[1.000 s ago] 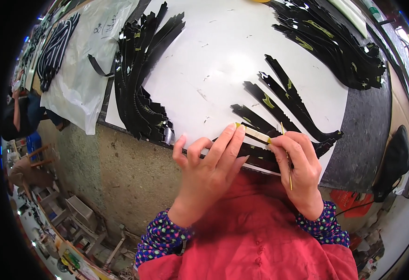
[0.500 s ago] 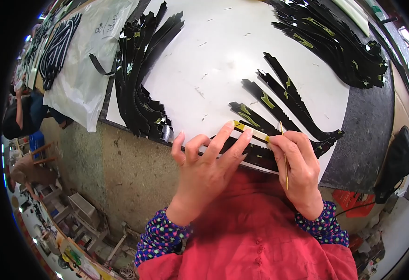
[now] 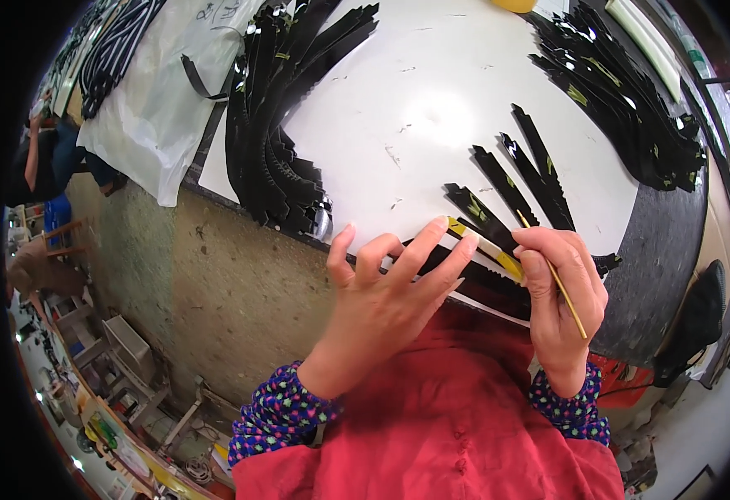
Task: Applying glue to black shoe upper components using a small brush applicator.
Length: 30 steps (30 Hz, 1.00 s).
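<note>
My left hand (image 3: pixel 406 287) has its fingers spread. Its thumb side and index fingertips press on a narrow strip, yellow at both ends and whitish in the middle (image 3: pixel 490 250), which lies on a black strip with notched ends (image 3: pixel 485 275). My right hand (image 3: pixel 560 292) is closed on a thin yellowish stick (image 3: pixel 566 298), its fingertips beside the strip's right end. Just beyond, several black strips (image 3: pixel 502 183) fan out on a white sheet (image 3: pixel 381 183); some carry yellow-green patches. The black strip under my hands is partly hidden by them.
A thick bundle of black strips (image 3: pixel 252 150) lies at left, another (image 3: pixel 623 108) at far right. Left of these are a translucent plastic sheet (image 3: pixel 152 108) and striped strips (image 3: pixel 119 50). The dark table edge (image 3: pixel 215 200) runs close to me. A person (image 3: pixel 44 158) sits at far left.
The view has shifted, so the table contents appear moved. My right fingers have drawn back from the strip's right end, showing its yellow tip; the stick now leans more toward the lower right.
</note>
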Tool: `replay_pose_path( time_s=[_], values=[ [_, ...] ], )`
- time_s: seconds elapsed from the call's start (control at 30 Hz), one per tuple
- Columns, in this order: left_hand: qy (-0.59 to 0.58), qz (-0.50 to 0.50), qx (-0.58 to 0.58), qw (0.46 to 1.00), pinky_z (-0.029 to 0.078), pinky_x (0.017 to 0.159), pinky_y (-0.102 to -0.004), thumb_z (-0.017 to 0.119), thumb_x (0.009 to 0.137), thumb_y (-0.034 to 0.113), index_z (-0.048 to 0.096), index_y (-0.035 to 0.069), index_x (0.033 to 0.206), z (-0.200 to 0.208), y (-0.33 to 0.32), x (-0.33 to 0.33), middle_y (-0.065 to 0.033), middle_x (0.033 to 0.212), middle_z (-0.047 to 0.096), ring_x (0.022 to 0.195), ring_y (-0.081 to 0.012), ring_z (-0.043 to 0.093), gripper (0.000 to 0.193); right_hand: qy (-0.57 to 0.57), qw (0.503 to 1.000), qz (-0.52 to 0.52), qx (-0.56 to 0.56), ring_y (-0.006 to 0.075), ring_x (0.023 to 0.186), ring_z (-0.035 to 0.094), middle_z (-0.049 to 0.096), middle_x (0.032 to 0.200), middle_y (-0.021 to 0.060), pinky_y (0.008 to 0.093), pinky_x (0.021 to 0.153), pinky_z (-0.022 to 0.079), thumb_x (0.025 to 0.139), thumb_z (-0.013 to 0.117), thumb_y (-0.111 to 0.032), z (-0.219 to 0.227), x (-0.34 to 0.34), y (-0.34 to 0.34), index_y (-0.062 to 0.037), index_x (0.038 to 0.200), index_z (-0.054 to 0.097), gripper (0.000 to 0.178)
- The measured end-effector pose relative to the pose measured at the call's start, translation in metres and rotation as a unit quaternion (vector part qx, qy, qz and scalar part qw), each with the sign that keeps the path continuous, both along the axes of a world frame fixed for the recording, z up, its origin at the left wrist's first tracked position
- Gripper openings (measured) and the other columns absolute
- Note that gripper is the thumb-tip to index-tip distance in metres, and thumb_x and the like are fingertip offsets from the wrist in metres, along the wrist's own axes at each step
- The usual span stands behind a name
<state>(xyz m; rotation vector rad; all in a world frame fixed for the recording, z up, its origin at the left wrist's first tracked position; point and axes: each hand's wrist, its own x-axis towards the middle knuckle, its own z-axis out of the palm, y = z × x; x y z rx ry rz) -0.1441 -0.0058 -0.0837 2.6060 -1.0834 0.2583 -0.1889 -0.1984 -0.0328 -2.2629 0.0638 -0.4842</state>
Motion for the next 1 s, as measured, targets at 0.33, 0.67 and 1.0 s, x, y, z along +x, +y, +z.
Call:
replay_pose_path(
  time_s=[0.33, 0.67, 1.0],
  values=[
    [0.01, 0.007, -0.024, 1.0, 0.023, 0.112, -0.049, 0.077, 0.082, 0.032, 0.068, 0.038, 0.127, -0.003, 0.001, 0.0, 0.0116, 0.141, 0.051, 0.106, -0.0151, 0.043, 0.046, 0.084, 0.967, 0.021, 0.239, 0.0075, 0.063, 0.054, 0.065, 0.081, 0.0071, 0.0221, 0.055, 0.043, 0.106, 0.054, -0.011, -0.017, 0.014, 0.016, 0.0035, 0.102, 0.067, 0.021],
    [0.016, 0.007, -0.031, 0.999, 0.021, 0.113, -0.0498, 0.075, 0.084, 0.037, 0.069, 0.037, 0.124, -0.005, 0.002, -0.002, 0.0116, 0.141, 0.052, 0.108, -0.014, 0.043, 0.04, 0.067, 0.989, 0.023, 0.133, 0.0089, 0.059, 0.055, 0.064, 0.084, 0.0064, 0.0226, 0.052, 0.044, 0.105, 0.056, -0.012, -0.035, 0.018, 0.022, 0.0022, 0.101, 0.065, 0.018],
    [0.021, 0.005, -0.024, 0.999, 0.021, 0.113, -0.0508, 0.074, 0.085, 0.037, 0.068, 0.036, 0.126, -0.005, 0.001, -0.002, 0.0106, 0.14, 0.051, 0.108, -0.0147, 0.044, 0.041, 0.056, 0.991, 0.026, 0.118, 0.0093, 0.059, 0.054, 0.064, 0.084, 0.0069, 0.0234, 0.051, 0.043, 0.105, 0.056, -0.011, -0.035, 0.018, 0.019, 0.0022, 0.1, 0.065, 0.017]
  ],
)
